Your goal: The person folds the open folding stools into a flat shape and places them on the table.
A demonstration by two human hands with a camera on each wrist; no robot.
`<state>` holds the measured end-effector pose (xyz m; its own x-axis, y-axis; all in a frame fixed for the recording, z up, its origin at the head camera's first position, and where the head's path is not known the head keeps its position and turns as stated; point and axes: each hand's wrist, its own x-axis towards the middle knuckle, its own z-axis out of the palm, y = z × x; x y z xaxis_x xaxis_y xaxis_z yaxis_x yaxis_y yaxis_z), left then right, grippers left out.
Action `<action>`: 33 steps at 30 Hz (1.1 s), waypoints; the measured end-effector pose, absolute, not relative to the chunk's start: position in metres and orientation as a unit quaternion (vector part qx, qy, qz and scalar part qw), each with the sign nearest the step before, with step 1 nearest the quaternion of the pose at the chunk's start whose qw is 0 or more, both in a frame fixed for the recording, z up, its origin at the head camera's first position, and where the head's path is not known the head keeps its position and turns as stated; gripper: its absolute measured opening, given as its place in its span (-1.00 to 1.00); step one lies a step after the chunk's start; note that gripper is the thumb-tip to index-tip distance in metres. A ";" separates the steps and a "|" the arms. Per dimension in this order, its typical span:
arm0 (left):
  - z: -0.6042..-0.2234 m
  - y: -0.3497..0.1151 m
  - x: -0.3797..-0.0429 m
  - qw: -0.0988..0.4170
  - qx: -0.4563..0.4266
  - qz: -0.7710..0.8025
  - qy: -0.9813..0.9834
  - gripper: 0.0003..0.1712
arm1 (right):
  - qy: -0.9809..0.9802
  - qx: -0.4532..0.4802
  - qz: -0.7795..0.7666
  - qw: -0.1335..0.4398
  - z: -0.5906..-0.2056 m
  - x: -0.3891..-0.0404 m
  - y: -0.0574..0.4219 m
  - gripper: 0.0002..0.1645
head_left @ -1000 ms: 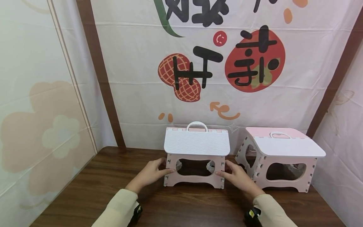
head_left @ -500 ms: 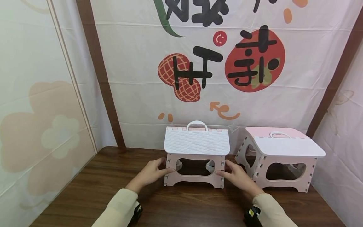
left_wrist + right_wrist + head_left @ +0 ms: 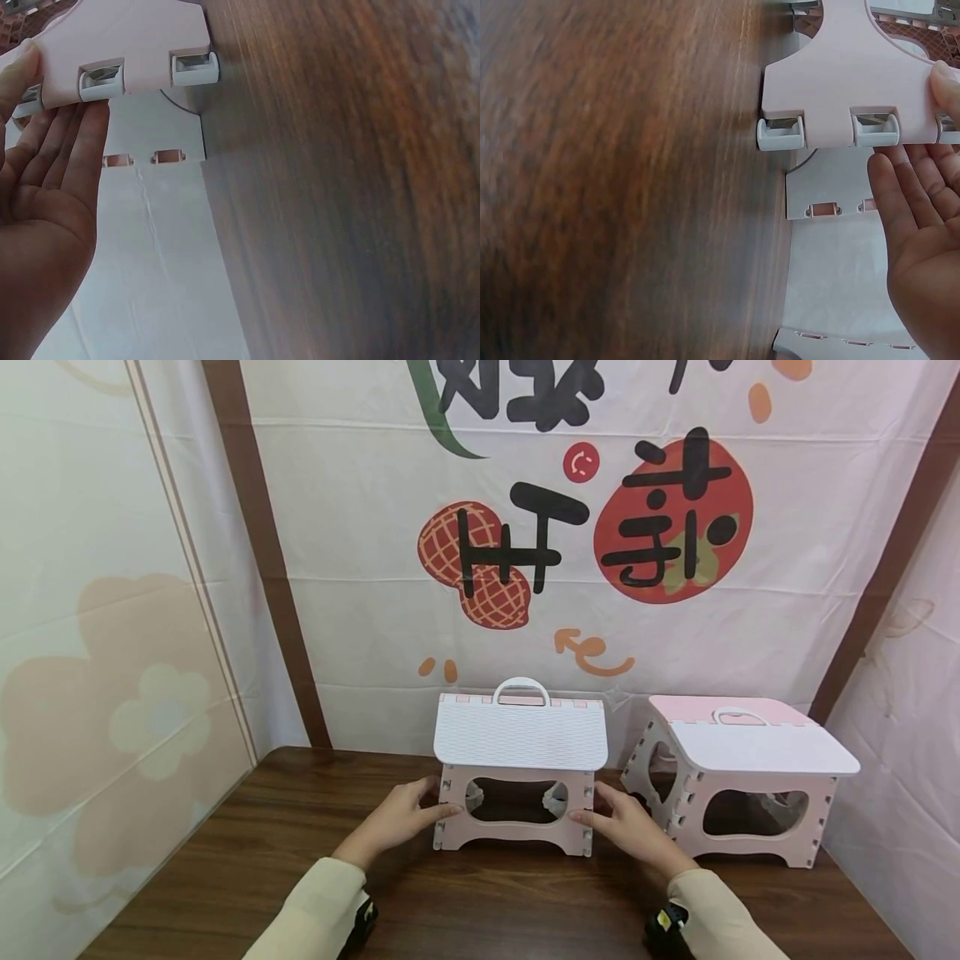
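A pink-and-white folding step stool (image 3: 521, 737) stands in the middle of the head view, its ribbed white top sloping toward me and its white carry handle (image 3: 522, 683) raised. My left hand (image 3: 401, 818) grips the stool's left edge, thumb on the pink front panel (image 3: 517, 832) and fingers behind. On the opposite edge my right hand (image 3: 628, 828) grips in the same way. The left wrist view shows the fingers (image 3: 84, 142) under the hinged panel edge; in the right wrist view the fingers (image 3: 891, 187) lie likewise. Fingertips behind the stool are partly hidden.
To the right stands a second folding stool (image 3: 765, 747), unfolded, with a flat pink-and-white top. Both stools are on a dark wooden table (image 3: 517, 910). Behind the table hangs a printed white cloth (image 3: 352, 610), with more cloth at both sides.
The stool's top and handle have risen very slightly. Both hands keep their grip at the sides, and the second stool stays where it was.
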<state>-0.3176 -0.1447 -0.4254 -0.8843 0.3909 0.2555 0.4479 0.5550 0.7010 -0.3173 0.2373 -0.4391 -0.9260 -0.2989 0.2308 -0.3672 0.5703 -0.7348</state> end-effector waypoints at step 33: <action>-0.426 -0.146 -0.319 0.018 -0.237 -0.419 -0.876 -0.42 | -0.885 0.185 0.426 0.029 -0.434 -0.315 0.237 -0.10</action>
